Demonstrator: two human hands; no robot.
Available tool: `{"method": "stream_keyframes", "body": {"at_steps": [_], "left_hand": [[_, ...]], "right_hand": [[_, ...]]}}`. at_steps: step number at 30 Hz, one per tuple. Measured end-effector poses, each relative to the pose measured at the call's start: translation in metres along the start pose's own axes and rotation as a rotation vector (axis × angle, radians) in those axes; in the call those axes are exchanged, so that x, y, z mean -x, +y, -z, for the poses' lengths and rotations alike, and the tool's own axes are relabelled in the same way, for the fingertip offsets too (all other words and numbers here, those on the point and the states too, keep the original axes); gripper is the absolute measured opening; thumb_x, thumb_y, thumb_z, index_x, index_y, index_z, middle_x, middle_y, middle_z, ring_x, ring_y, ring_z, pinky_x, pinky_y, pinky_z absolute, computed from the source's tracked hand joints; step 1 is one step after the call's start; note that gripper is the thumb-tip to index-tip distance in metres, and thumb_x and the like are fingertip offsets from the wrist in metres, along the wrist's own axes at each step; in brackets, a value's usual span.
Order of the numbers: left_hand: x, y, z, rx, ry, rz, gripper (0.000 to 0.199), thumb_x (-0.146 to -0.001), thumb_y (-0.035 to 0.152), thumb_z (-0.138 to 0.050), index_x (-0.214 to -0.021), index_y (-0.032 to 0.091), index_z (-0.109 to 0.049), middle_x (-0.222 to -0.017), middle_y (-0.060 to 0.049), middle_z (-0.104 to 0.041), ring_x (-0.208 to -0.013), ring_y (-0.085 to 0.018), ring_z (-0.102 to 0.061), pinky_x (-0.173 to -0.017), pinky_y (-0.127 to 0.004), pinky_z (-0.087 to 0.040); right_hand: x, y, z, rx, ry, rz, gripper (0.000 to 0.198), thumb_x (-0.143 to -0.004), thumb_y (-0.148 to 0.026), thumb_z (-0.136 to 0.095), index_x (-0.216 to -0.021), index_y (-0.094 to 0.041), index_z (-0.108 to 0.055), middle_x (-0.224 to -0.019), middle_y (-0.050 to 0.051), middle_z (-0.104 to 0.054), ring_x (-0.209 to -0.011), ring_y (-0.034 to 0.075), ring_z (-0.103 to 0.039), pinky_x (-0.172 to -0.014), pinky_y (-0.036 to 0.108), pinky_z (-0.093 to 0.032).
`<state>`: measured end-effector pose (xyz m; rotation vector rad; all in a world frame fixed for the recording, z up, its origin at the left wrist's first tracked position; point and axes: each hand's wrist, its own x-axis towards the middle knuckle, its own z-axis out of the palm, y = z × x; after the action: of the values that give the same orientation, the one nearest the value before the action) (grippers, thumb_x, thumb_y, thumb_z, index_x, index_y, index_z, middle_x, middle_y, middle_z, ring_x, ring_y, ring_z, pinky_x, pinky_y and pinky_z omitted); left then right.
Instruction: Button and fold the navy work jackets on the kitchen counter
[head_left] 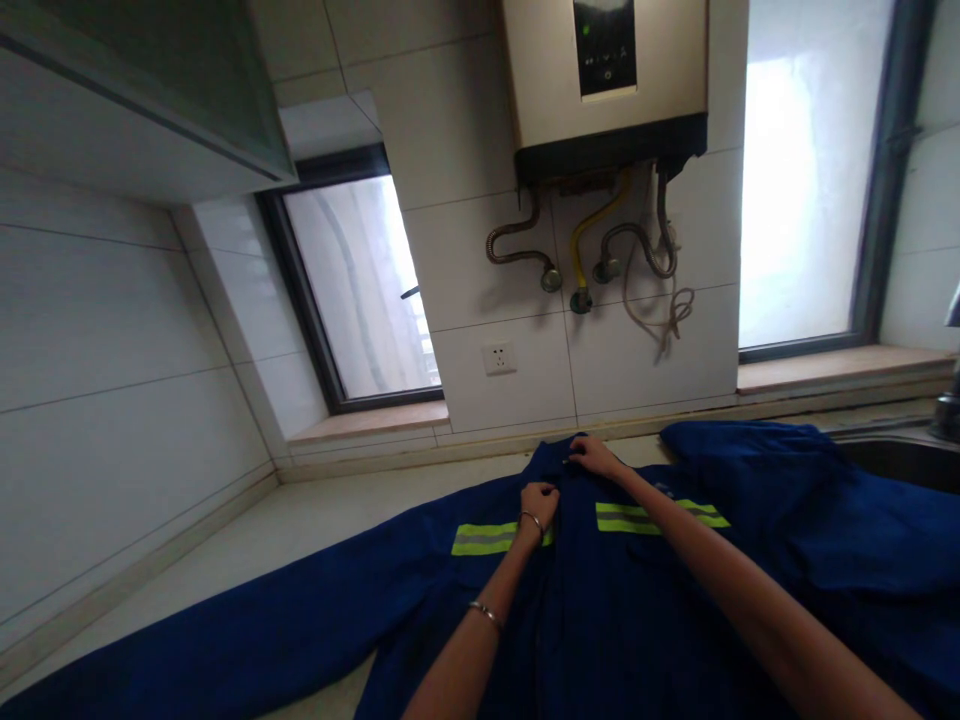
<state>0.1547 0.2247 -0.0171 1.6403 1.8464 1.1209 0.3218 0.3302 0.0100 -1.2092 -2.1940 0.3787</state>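
A dark blue work jacket [600,600] with yellow-green and grey reflective strips lies spread on the counter, front side up and collar toward the wall. My left hand [538,503], with bracelets on the wrist and forearm, is closed in a pinch on the jacket's front edge, just above the left strip. Higher up, by the collar, my right hand [595,456] pinches the other front edge. A tiny pale spot shows at its fingertips, too small to name. One sleeve [262,620] stretches out to the left; the other side is bunched at the right.
Beyond the jacket, the pale counter [330,505] meets a tiled wall with a socket [499,358]. A water heater [607,80] with hoses hangs above. At right are a sink [900,460] and a tap [946,410], partly hidden by blue cloth. Two windows flank the heater.
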Motion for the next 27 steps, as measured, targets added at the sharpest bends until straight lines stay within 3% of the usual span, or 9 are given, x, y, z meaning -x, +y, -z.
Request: {"method": "stream_keyframes", "body": {"at_steps": [4, 7, 11, 14, 18, 22, 25, 27], "left_hand": [[-0.009, -0.006, 0.007, 0.100, 0.087, 0.036, 0.035, -0.067, 0.001, -0.047, -0.092, 0.009, -0.070, -0.094, -0.010, -0.069, -0.091, -0.019, -0.062, -0.083, -0.027, -0.046], [-0.016, -0.008, 0.007, 0.176, 0.088, 0.057, 0.048, -0.062, -0.005, -0.044, -0.102, 0.008, -0.066, -0.089, -0.008, -0.068, -0.080, -0.015, -0.063, -0.070, -0.021, -0.048], [-0.022, -0.005, 0.006, 0.242, 0.043, 0.075, 0.061, -0.061, -0.005, -0.047, -0.119, 0.012, -0.056, -0.082, -0.003, -0.067, -0.062, -0.009, -0.060, -0.056, -0.016, -0.045], [-0.022, 0.000, 0.007, 0.233, 0.004, 0.098, 0.054, -0.065, 0.000, -0.050, -0.117, 0.010, -0.057, -0.079, -0.004, -0.066, -0.054, -0.006, -0.057, -0.051, -0.014, -0.044], [-0.016, 0.004, 0.011, 0.124, -0.111, 0.126, 0.031, -0.074, 0.019, -0.055, -0.101, 0.006, -0.064, -0.063, -0.004, -0.063, -0.046, -0.009, -0.055, -0.047, -0.018, -0.045], [-0.005, 0.013, 0.016, -0.065, -0.241, 0.063, 0.025, -0.066, 0.034, -0.066, -0.071, 0.009, -0.069, -0.056, -0.005, -0.062, -0.055, -0.016, -0.060, -0.054, -0.023, -0.047], [-0.002, 0.021, 0.018, -0.194, -0.264, 0.002, 0.014, -0.061, 0.026, -0.069, -0.062, 0.012, -0.068, -0.063, -0.006, -0.066, -0.069, -0.018, -0.063, -0.065, -0.024, -0.047], [-0.003, 0.025, 0.020, -0.257, -0.281, -0.010, 0.008, -0.061, 0.020, -0.067, -0.060, 0.012, -0.068, -0.063, -0.007, -0.067, -0.071, -0.019, -0.063, -0.067, -0.023, -0.046]], "right_hand": [[-0.002, 0.006, 0.005, -0.086, 0.117, -0.092, 0.030, -0.083, -0.029, -0.044, -0.105, -0.012, -0.056, -0.095, 0.008, -0.065, -0.086, 0.018, -0.059, -0.076, 0.027, -0.044], [0.006, 0.004, 0.013, -0.113, 0.159, -0.119, 0.039, -0.084, -0.033, -0.045, -0.115, -0.010, -0.047, -0.098, 0.009, -0.063, -0.087, 0.016, -0.059, -0.076, 0.027, -0.044], [0.025, -0.015, 0.025, 0.122, 0.212, -0.086, 0.040, -0.078, -0.030, -0.054, -0.114, -0.014, -0.047, -0.112, 0.012, -0.056, -0.103, 0.019, -0.053, -0.085, 0.028, -0.039], [0.041, -0.040, 0.023, 0.301, 0.036, -0.096, 0.030, -0.080, -0.037, -0.049, -0.101, -0.016, -0.056, -0.103, 0.012, -0.060, -0.096, 0.023, -0.057, -0.080, 0.031, -0.041], [0.060, -0.063, 0.001, 0.372, -0.247, -0.163, 0.044, -0.071, -0.049, -0.057, -0.098, -0.014, -0.061, -0.098, 0.016, -0.063, -0.090, 0.031, -0.061, -0.072, 0.036, -0.045], [0.073, -0.065, -0.014, 0.330, -0.198, -0.223, 0.050, -0.072, -0.046, -0.055, -0.108, -0.010, -0.058, -0.103, 0.022, -0.062, -0.096, 0.036, -0.059, -0.076, 0.044, -0.045], [0.075, -0.057, -0.012, 0.192, -0.212, -0.210, 0.048, -0.073, -0.041, -0.056, -0.111, -0.011, -0.058, -0.106, 0.020, -0.062, -0.101, 0.035, -0.057, -0.082, 0.045, -0.043], [0.074, -0.049, -0.006, 0.102, -0.272, -0.173, 0.044, -0.070, -0.035, -0.059, -0.109, -0.014, -0.061, -0.107, 0.014, -0.063, -0.101, 0.030, -0.058, -0.084, 0.037, -0.044]]}}
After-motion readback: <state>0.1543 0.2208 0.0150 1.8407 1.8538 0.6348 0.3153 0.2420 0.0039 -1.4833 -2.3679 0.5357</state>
